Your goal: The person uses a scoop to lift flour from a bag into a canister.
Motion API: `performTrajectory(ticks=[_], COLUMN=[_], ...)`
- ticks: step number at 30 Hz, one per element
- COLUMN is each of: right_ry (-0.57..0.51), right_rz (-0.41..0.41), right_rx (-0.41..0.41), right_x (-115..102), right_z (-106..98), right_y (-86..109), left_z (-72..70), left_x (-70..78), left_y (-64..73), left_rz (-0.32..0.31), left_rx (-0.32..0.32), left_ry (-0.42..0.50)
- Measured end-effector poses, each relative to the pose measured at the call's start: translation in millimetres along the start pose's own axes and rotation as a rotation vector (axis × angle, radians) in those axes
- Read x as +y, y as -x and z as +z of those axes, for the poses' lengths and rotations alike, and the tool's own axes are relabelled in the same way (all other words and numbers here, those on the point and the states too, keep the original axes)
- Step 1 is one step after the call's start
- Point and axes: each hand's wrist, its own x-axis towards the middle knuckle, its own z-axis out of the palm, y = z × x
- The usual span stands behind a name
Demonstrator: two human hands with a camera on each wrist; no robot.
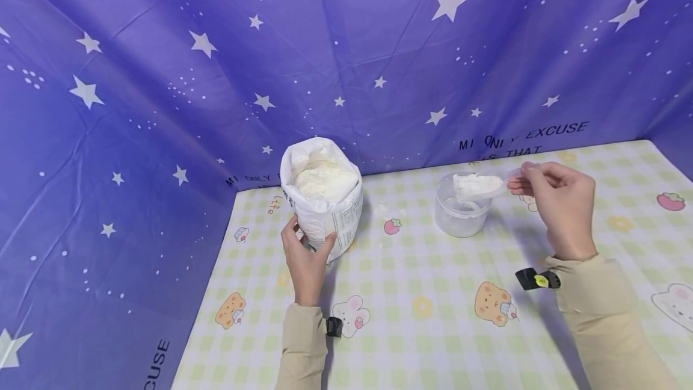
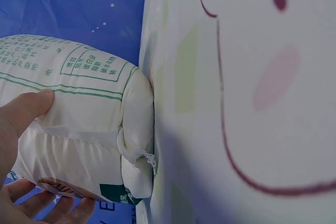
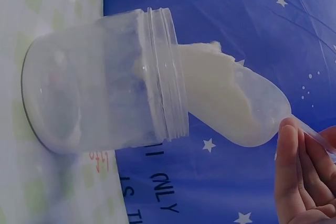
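Observation:
A white bag of flour-like powder [image 1: 325,188] stands open at the top on the table, filled close to its rim. My left hand [image 1: 307,263] grips its lower part, thumb on one side and fingers on the other. In my right hand [image 1: 563,203] the handle of a clear plastic scoop [image 3: 260,103] is pinched. A heap of white powder [image 3: 210,85] fills the scoop, which tilts over the mouth of a clear round jar [image 1: 460,215]. Some powder lies within the jar, as the right wrist view shows dimly through its cloudy wall.
A checked tablecloth [image 1: 422,275] with cartoon prints covers the table. Behind and to the left hangs a purple-blue curtain [image 1: 346,47] with stars, close to the bag. A little spilled powder shows between bag and jar.

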Motion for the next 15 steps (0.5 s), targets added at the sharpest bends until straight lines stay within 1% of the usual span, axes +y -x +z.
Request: performTrajectory(ticks=[7,13,15], right_ry=[0.097,0.39,0.455], right_rz=[-0.043,-0.108,-0.131], right_rx=[0.004,0.03,0.036], right_x=[-4.7,-6.1,-5.7], right_z=[3.9,7.6,8.4], right_y=[-1.2,-2.0,-2.4], left_z=[0.1,0.0,-0.1], left_x=[0.0,-0.4,-0.3], left_y=[0.0,-0.2,-0.2], left_rz=[0.002,0.0,0.002], left_rx=[-0.003,-0.003,-0.003], left_ry=[0.006,0.005,0.005])
